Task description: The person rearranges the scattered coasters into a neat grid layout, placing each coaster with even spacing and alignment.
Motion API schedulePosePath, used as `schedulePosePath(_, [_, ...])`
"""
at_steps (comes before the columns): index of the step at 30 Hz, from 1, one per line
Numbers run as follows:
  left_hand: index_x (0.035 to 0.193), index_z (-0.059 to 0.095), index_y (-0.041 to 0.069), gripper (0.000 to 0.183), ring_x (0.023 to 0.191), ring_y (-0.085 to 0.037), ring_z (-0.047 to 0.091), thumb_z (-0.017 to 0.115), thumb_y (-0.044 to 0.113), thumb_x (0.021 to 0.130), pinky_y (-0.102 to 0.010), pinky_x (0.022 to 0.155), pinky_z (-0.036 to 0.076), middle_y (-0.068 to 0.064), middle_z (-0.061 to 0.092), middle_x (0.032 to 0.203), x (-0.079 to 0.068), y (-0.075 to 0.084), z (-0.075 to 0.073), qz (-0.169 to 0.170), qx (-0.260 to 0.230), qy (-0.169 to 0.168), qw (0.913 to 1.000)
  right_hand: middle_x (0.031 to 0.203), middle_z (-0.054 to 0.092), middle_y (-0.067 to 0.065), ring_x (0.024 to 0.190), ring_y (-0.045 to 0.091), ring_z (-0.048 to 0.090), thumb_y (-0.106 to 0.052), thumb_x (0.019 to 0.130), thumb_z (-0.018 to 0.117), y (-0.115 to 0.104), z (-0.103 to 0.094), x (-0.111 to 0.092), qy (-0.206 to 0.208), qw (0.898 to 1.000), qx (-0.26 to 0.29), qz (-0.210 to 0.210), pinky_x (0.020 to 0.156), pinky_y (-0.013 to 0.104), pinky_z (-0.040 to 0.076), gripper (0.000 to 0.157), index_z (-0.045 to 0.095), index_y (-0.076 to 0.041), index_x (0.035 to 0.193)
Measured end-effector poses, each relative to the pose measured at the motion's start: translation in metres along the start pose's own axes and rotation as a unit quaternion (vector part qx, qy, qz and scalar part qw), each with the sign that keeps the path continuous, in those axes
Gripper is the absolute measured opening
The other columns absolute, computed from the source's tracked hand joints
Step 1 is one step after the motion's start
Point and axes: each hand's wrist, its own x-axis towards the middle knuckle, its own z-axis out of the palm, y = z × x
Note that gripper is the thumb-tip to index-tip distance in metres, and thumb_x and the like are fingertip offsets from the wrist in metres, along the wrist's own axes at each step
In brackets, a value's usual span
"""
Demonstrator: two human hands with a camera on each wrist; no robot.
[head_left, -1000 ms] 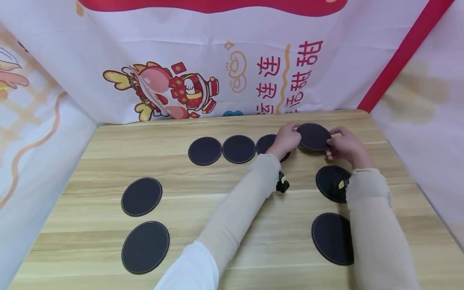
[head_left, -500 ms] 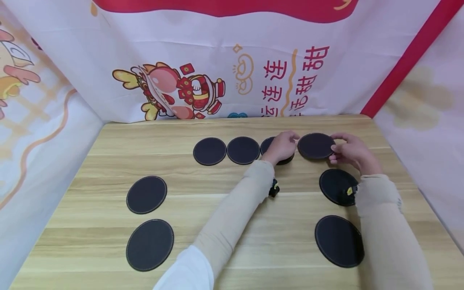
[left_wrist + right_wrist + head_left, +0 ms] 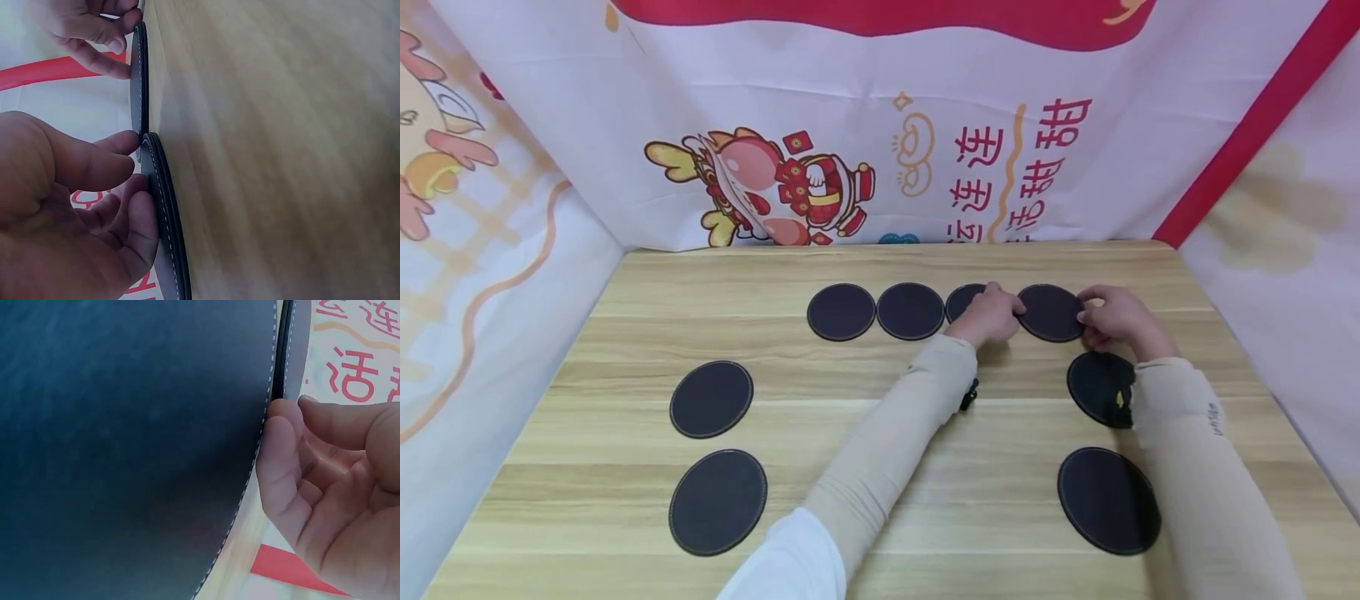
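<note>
At the back right of the table in the head view lies a black round coaster (image 3: 1049, 313) with a pale stitched border. My right hand (image 3: 1120, 317) pinches its right edge between thumb and fingers; the right wrist view shows these fingertips (image 3: 284, 415) at the edge. My left hand (image 3: 992, 315) reaches over the third coaster (image 3: 961, 298) of the back row, hiding much of it. In the left wrist view, the left hand's bent, relaxed fingers touch that near coaster (image 3: 177, 250), and one fingertip reaches the point where it meets the far coaster (image 3: 139, 87).
Two more coasters, the first (image 3: 841, 312) and second (image 3: 911, 312), continue the back row leftward. Two lie at left (image 3: 711, 399), and two at right, one (image 3: 1097, 383) partly under the right wrist. Printed cloth (image 3: 820, 83) hangs behind the wooden table (image 3: 887, 442).
The right-hand coaster has come down flat onto the table, against the third one in the row. My left hand let go of its left edge and shifted onto the join; the view tilted slightly.
</note>
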Motion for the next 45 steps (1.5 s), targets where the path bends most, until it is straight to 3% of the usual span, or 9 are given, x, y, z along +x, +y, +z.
schedulePosePath(9, [0.140,0.063,0.025,0.043,0.125,-0.021,0.044,0.055,0.014,0.099,-0.032,0.103,0.040,-0.005,0.043,0.143,-0.006,0.003,-0.001,0.005,0.012,0.000,0.9999,0.070,0.066,0.010,0.063,0.017,0.064,0.001,0.097,0.046,0.005,-0.008,-0.020,0.070,0.996,-0.056,-0.026,0.059,0.035,0.058,0.046,0.038,0.017,0.140])
schedulePosePath(14, [0.141,0.061,0.025,0.044,0.125,-0.021,0.045,0.055,0.014,0.099,-0.034,0.097,0.044,-0.005,0.044,0.143,-0.013,0.008,0.002,0.005,0.009,0.015,0.9998,0.072,0.063,0.009,0.063,0.018,0.059,-0.001,0.097,0.045,0.012,-0.014,-0.052,0.071,0.990,-0.114,-0.035,0.059,0.034,0.052,0.042,0.043,0.018,0.135])
schedulePosePath(19, [0.135,0.066,0.024,0.040,0.124,-0.016,0.052,0.056,0.015,0.097,-0.030,0.095,0.045,0.004,0.057,0.136,-0.027,0.027,0.011,0.025,-0.015,0.022,0.9993,0.081,0.062,0.016,0.067,0.025,0.058,-0.013,0.103,0.045,0.029,-0.018,-0.091,0.049,0.985,-0.164,-0.009,0.059,0.039,0.053,0.043,0.045,0.021,0.129])
schedulePosePath(24, [0.134,0.066,0.016,0.038,0.117,-0.007,0.057,0.055,0.015,0.098,-0.019,0.095,0.042,0.008,0.064,0.130,-0.044,0.048,0.029,0.059,-0.076,-0.024,0.9950,0.076,0.059,0.012,0.070,0.026,0.059,-0.016,0.105,0.041,0.044,-0.011,-0.113,-0.006,0.991,-0.133,0.035,0.061,0.041,0.055,0.045,0.041,0.024,0.127])
schedulePosePath(27, [0.141,0.059,0.012,0.044,0.114,-0.006,0.057,0.055,0.013,0.097,-0.018,0.093,0.042,0.005,0.061,0.136,-0.049,0.056,0.042,0.059,-0.099,-0.048,0.9921,0.073,0.059,0.011,0.066,0.024,0.060,-0.014,0.105,0.042,0.047,-0.003,-0.117,-0.003,0.993,-0.111,0.028,0.060,0.041,0.055,0.045,0.040,0.024,0.127])
schedulePosePath(33, [0.144,0.055,0.010,0.050,0.112,-0.007,0.054,0.055,0.012,0.094,-0.017,0.092,0.041,0.002,0.056,0.142,-0.051,0.060,0.056,0.039,-0.139,-0.036,0.9889,0.091,0.058,0.022,0.073,0.025,0.067,-0.011,0.105,0.040,0.049,0.010,-0.115,-0.005,0.999,-0.022,0.026,0.065,0.042,0.059,0.047,0.033,0.025,0.134])
schedulePosePath(38, [0.146,0.053,0.011,0.053,0.125,-0.008,0.048,0.054,0.010,0.094,-0.019,0.097,0.039,0.002,0.053,0.145,-0.055,0.053,0.058,0.023,-0.192,-0.025,0.9808,0.088,0.053,0.016,0.073,0.025,0.066,-0.008,0.106,0.037,0.053,0.016,-0.115,-0.011,0.998,0.055,0.032,0.065,0.042,0.059,0.043,0.029,0.023,0.135])
schedulePosePath(42, [0.147,0.054,0.010,0.053,0.139,-0.014,0.038,0.052,0.009,0.094,-0.022,0.106,0.034,0.002,0.052,0.147,-0.060,0.046,0.054,0.039,-0.176,-0.020,0.9835,0.083,0.052,0.011,0.071,0.024,0.065,-0.007,0.106,0.040,0.052,0.021,-0.115,-0.009,0.997,0.075,0.017,0.064,0.040,0.059,0.040,0.032,0.018,0.136])
schedulePosePath(45, [0.146,0.055,0.011,0.053,0.141,-0.015,0.037,0.052,0.008,0.093,-0.022,0.107,0.033,0.003,0.053,0.146,-0.063,0.042,0.052,0.052,-0.153,-0.021,0.9866,0.081,0.052,0.010,0.072,0.024,0.064,-0.007,0.105,0.041,0.052,0.025,-0.115,-0.012,0.997,0.071,0.008,0.063,0.040,0.058,0.039,0.034,0.017,0.136])
